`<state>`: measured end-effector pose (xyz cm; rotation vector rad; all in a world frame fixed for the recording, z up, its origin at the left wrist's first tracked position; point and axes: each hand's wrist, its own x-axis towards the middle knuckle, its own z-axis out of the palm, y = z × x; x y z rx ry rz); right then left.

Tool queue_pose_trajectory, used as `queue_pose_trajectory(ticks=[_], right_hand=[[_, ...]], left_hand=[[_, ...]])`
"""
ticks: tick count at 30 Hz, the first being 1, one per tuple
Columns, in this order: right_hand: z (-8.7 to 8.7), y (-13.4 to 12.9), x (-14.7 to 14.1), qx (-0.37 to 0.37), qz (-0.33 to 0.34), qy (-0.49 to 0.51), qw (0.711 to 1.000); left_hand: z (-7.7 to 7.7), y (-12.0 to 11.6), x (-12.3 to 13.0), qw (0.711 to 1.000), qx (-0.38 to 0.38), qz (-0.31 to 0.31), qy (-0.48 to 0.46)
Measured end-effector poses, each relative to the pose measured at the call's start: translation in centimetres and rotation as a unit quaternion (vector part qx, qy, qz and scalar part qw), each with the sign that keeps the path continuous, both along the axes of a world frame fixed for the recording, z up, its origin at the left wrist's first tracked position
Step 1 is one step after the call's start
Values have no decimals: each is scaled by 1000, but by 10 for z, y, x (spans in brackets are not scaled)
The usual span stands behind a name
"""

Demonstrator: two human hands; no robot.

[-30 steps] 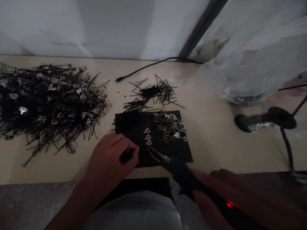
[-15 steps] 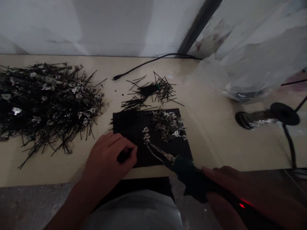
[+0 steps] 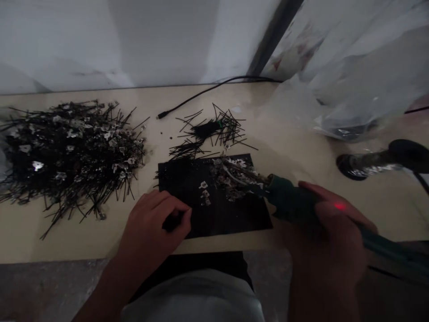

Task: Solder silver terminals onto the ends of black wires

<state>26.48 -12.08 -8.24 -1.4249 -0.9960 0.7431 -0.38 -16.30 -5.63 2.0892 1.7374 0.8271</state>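
My right hand [image 3: 335, 241] grips a green-handled soldering iron [image 3: 290, 199], with a red light glowing by the fingers. Its metal tip reaches over a heap of small metal tabs [image 3: 231, 188] on a black mat [image 3: 234, 221]. Thumb and forefinger pinched together, my left hand [image 3: 157, 223] rests at the mat's left edge; anything between the fingertips is too dark to make out. Three loose metal tabs [image 3: 205, 193] lie in a short column between that hand and the heap. Short black wires [image 3: 179, 167] lie along the mat's upper left.
A big pile of black wires with metal tabs [image 3: 73, 152] covers the table's left side. Behind the mat are more loose wires [image 3: 231, 127] and a cable with a plug [image 3: 164, 114]. To the right stand a solder spool [image 3: 372, 160] and a clear plastic bag [image 3: 342, 107].
My right hand has moved the soldering iron up and right, its tip going from the loose tabs to the heap. The left hand has stayed nearly still. The view has shifted slightly.
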Motion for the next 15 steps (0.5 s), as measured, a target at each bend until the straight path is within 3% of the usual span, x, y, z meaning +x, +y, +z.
queue_pose_trajectory(ticks=[4, 7, 10, 12, 14, 15], right_hand=[[9, 3, -3, -1, -14, 72, 997], [20, 2, -11, -44, -8, 114, 992], [23, 0, -11, -66, -4, 123, 990], [18, -1, -8, -49, -6, 116, 992], [11, -2, -4, -62, 4, 131, 989], [9, -1, -3, -70, 7, 146, 987]], left_hand=[[3, 1, 1, 1000, -10, 13, -26], [6, -1, 0, 998, -12, 22, -62], [15, -4, -17, 996, 0, 47, -80], [29, -4, -39, 991, 37, 121, -44], [45, -3, -66, 965, 83, 246, 24], [53, -3, -78, 958, 72, 270, 69]])
